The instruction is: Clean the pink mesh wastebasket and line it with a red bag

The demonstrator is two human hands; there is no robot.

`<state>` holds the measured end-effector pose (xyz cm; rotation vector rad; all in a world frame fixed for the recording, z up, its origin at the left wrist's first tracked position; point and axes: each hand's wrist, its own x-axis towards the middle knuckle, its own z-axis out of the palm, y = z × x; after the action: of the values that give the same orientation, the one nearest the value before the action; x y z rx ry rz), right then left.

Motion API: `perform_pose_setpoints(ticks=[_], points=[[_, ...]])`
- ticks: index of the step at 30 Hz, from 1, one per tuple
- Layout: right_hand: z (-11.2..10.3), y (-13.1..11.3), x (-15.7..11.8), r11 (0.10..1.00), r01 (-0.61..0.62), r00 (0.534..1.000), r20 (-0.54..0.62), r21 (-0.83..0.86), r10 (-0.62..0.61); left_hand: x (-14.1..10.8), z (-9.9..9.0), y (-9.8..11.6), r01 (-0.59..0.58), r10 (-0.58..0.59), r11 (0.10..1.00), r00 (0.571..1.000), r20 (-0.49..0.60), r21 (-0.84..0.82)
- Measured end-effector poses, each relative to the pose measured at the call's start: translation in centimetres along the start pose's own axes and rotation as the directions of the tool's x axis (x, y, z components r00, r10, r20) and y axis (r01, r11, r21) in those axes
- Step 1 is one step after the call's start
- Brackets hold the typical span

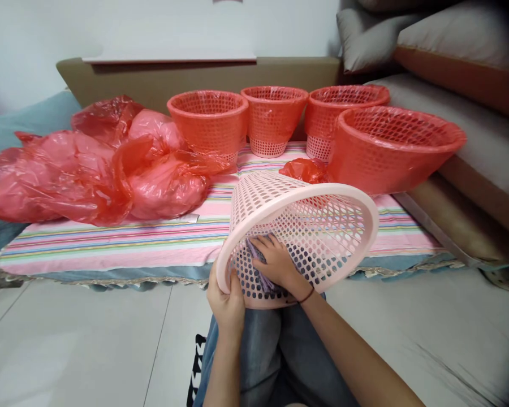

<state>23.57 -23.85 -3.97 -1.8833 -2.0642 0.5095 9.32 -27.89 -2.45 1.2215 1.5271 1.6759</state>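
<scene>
A pale pink plastic basket point(300, 198) with a lattice of holes is tilted over my knees, its mouth facing me. My left hand point(228, 297) grips the rim at its left side, thumb inside and fingers outside. Inside the basket, my right hand point(275, 261) presses a purple-grey cloth point(265, 282) against the inner wall. Its fingers lie over the cloth, which is bunched and partly covered by the hand. A dark band circles the right wrist.
Behind stand red-wrapped baskets point(207, 127), several in a row on a striped cloth point(161, 243). Filled red plastic bags point(55, 175) lie at the left, and a crumpled red bag point(306, 169) sits behind the pink basket. Cushions point(470, 39) are piled at the right.
</scene>
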Motion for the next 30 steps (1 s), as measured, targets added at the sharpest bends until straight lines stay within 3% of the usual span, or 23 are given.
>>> perform_pose_setpoints(ticks=[4,8,15,23,30], points=[[-0.1,-0.9,-4.2,0.999,0.019,1.000,-0.024,0.037,-0.018,-0.2,0.0,0.4,-0.017,0.017,1.000,0.999,0.047,-0.013],[-0.6,-1.4,-6.5,0.997,0.013,0.999,-0.040,0.078,-0.010,-0.1,-0.1,0.3,-0.010,0.013,0.999,0.997,0.076,-0.039],[-2.3,-0.1,-7.9,0.980,0.036,0.983,-0.184,0.196,0.001,0.2,-0.2,0.5,-0.010,0.011,0.999,0.998,0.054,-0.031],[0.4,-1.2,-8.9,0.993,-0.110,0.987,-0.114,0.037,0.114,0.1,0.0,0.4,0.015,-0.013,0.999,0.998,0.056,-0.031],[-0.5,-2.3,-7.4,0.981,-0.190,0.976,-0.103,0.022,0.192,0.2,-0.1,0.1,-0.008,0.009,1.000,0.999,0.053,-0.029]])
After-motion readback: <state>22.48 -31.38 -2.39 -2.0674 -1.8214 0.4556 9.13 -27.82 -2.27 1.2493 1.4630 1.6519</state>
